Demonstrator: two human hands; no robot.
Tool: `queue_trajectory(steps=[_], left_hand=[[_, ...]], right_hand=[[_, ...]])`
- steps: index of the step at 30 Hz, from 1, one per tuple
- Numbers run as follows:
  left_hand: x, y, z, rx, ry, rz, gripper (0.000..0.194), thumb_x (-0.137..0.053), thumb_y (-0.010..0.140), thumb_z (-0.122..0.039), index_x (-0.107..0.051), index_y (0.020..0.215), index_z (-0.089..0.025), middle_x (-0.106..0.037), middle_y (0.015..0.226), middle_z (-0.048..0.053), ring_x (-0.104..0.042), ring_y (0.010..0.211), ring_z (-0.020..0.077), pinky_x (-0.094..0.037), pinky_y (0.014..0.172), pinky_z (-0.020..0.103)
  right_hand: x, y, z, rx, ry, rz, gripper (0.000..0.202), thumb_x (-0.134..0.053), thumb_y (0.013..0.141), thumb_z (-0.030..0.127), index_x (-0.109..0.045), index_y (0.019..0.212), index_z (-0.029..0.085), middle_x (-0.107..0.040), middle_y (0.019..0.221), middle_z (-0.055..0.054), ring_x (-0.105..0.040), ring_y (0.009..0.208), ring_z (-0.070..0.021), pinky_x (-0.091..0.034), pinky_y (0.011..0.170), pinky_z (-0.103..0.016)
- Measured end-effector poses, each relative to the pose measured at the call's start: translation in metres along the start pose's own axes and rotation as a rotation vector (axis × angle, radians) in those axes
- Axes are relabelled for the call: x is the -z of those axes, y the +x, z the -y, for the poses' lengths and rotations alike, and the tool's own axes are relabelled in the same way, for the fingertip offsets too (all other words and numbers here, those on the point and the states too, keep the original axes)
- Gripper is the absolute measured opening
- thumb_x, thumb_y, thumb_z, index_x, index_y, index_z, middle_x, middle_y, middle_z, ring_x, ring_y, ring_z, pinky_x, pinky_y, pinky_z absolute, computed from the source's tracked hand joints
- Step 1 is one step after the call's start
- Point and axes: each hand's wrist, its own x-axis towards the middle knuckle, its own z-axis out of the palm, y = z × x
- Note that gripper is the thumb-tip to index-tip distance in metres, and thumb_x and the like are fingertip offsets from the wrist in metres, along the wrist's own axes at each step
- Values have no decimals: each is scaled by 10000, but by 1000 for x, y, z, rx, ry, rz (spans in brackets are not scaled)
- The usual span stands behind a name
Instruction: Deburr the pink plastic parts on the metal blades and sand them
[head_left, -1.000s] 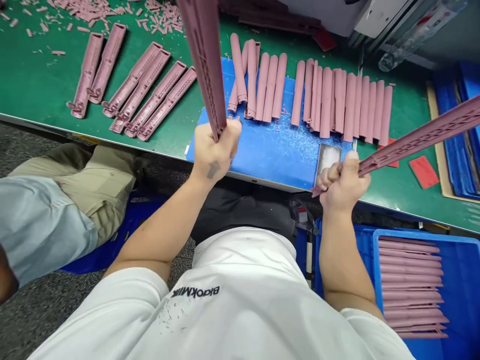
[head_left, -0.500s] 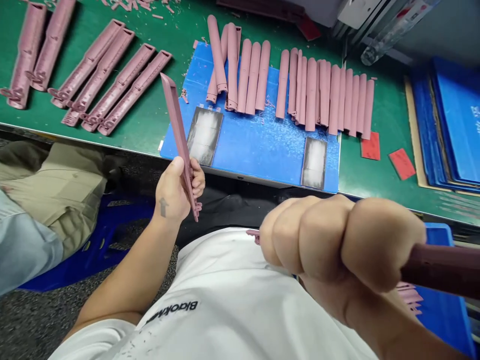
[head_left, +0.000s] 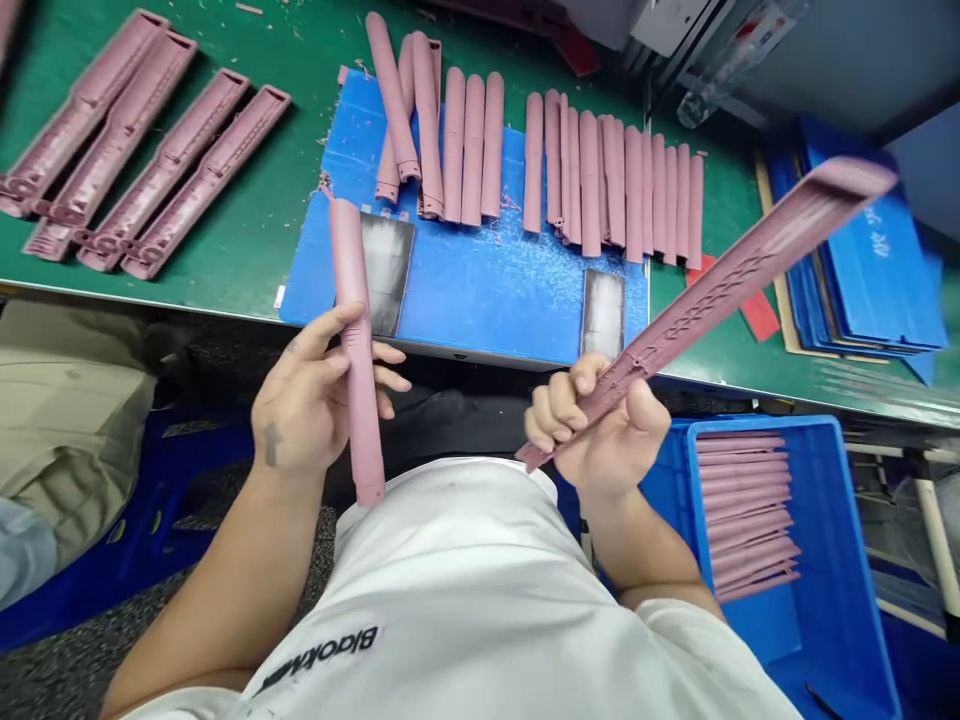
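My left hand (head_left: 307, 390) grips a long pink plastic shell (head_left: 358, 360) held near upright, its rounded outer face towards me and its fingers behind it. In my right hand (head_left: 600, 420) is a second pink plastic shell (head_left: 697, 300), tilted up to the right, with its hollow ribbed inside showing. Both shells are above my lap, at the table's front edge. Beyond them a blue sheet (head_left: 495, 290) lies on the green table, with two dark-edged pads, a left pad (head_left: 386, 275) and a right pad (head_left: 604, 315). Many similar shells (head_left: 472, 150) lie in a row along the sheet's far side.
Several hollow-side-up shells (head_left: 187, 170) lie on the green table (head_left: 247, 240) at left. A blue crate (head_left: 832, 560) with stacked shells stands at right, below the table. Blue boards (head_left: 870, 260) are piled at far right. Another person's leg (head_left: 67, 400) is at left.
My right hand has moved away from the camera, down towards my lap, and its shell now shows the hollow side. My left hand has turned its shell so the rounded face shows.
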Motion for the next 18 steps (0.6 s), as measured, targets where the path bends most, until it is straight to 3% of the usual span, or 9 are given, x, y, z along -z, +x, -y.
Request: queue_trajectory(steps=[2, 3, 5, 7, 10, 13, 16, 18], left_hand=[[3, 1, -7, 1, -33, 20, 488, -914, 865, -364, -835, 1337, -266, -901, 1102, 143, -888, 863, 362, -689, 504, 354], [3, 2, -10, -16, -21, 7, 511, -959, 832, -372, -843, 1316, -260, -901, 1127, 158, -895, 913, 387, -702, 520, 369], [3, 7, -16, -59, 52, -22, 556, -1067, 752, -358, -853, 1256, -264, -899, 1118, 151, -899, 940, 395, -714, 542, 368], [0, 13, -20, -117, 142, -36, 558, -1125, 724, -390, -856, 1200, -277, -888, 1004, 105, -892, 849, 352, -695, 527, 340], [-3, 22, -27, -257, 270, -50, 406, -1056, 864, -506, -868, 1154, -292, -790, 742, 19, -797, 607, 244, -668, 521, 328], [-5, 30, -36, -484, 383, -153, 210, -952, 978, -467, -876, 1041, -281, -690, 646, -17, -684, 532, 170, -628, 554, 319], [-10, 41, -46, -671, 511, -273, 135, -908, 988, -381, -882, 940, -258, -713, 729, -2, -713, 684, 183, -578, 613, 305], [-18, 49, -51, -734, 591, -284, 144, -885, 964, -360, -873, 898, -233, -738, 789, 10, -728, 786, 199, -590, 696, 321]], right_hand=[[30, -5, -3, 88, -166, -189, 450, -838, 951, 675, -655, 1121, 301, -522, 683, 92, -457, 537, -136, -506, 462, -244], [45, -8, -3, 117, -266, -289, 492, -870, 944, 607, -661, 1279, 311, -610, 749, 87, -516, 558, -133, -532, 470, -236], [71, -15, 2, 150, -443, -421, 734, -922, 935, 499, -577, 1566, 353, -743, 908, 69, -605, 586, -128, -574, 472, -235], [88, -21, 10, 133, -528, -435, 867, -949, 934, 455, -530, 1689, 376, -805, 1023, 40, -669, 613, -133, -628, 496, -260], [98, -24, 24, 104, -446, -330, 657, -919, 940, 494, -736, 1539, 296, -863, 1119, -52, -802, 773, -204, -748, 646, -370], [100, -21, 37, 189, -344, -244, 590, -934, 892, 577, -833, 1389, 274, -886, 1219, -124, -872, 953, -277, -786, 802, -448], [104, -7, 50, 323, -485, -296, 581, -1019, 846, 583, -850, 1311, 280, -870, 986, -82, -798, 709, -230, -724, 641, -381], [107, 13, 60, 483, -698, -428, 411, -1006, 891, 550, -874, 1162, 271, -772, 777, -21, -687, 583, -197, -612, 517, -325]])
